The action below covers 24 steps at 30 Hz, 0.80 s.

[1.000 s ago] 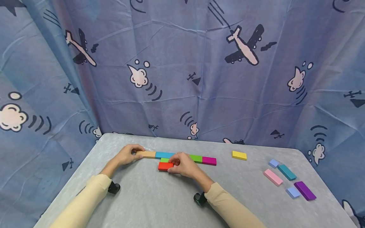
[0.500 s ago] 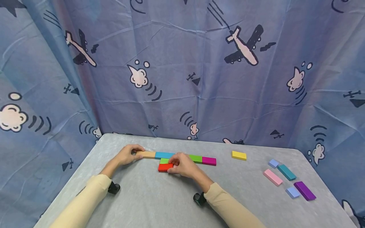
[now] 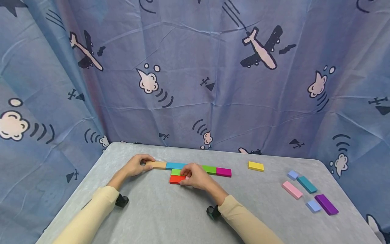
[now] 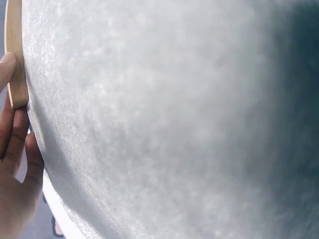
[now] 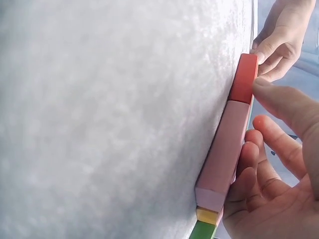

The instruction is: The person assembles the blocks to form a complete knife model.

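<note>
In the head view, my left hand [image 3: 138, 165] pinches the left end of a tan wooden block [image 3: 156, 165], its thumb on the near side. That block heads a back row with a blue block [image 3: 175, 166], a green block [image 3: 209, 169] and a magenta block [image 3: 223, 172]. My right hand [image 3: 197, 176] pinches a red block [image 3: 175, 179] in front of a light green block [image 3: 176, 171]. The right wrist view shows the thumb at the red block's edge and the fingers curled beside a pink block [image 5: 223, 149], which lies end to end with the red one.
A yellow block [image 3: 256, 166] lies right of the row. Farther right are a teal block [image 3: 307, 184], a pink block [image 3: 291, 189], a purple block [image 3: 326, 204] and two light blue blocks [image 3: 313, 206]. A patterned curtain [image 3: 189, 74] hangs behind the grey table [image 3: 158, 217].
The red block has settled slightly toward me, and more of its top and of the light green block shows. A sliver of pink now shows under my right hand. The left hand stays put.
</note>
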Each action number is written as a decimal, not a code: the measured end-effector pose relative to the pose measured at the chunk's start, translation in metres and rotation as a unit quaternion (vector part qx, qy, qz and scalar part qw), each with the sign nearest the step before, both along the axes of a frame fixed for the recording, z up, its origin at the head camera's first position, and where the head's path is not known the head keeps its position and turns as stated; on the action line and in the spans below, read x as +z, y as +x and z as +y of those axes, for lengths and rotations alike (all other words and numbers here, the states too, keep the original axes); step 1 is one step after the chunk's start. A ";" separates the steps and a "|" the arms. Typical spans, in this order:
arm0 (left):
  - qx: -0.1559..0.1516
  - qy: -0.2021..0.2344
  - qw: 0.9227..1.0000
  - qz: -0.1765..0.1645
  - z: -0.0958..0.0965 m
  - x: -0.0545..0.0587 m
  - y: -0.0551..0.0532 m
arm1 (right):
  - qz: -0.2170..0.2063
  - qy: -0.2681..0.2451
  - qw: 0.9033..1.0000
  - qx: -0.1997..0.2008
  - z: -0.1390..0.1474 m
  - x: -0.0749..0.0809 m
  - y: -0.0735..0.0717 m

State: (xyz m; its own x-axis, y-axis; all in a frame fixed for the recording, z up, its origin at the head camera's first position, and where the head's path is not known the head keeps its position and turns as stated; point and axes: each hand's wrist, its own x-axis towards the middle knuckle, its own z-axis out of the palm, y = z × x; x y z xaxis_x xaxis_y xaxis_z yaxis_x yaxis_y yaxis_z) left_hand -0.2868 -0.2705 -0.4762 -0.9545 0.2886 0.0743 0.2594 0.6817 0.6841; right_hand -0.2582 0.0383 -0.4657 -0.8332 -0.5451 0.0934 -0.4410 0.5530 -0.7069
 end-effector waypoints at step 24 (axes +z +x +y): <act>0.005 -0.004 1.000 -0.009 0.001 0.001 0.001 | -0.039 -0.073 0.997 -0.002 0.039 0.013 -0.002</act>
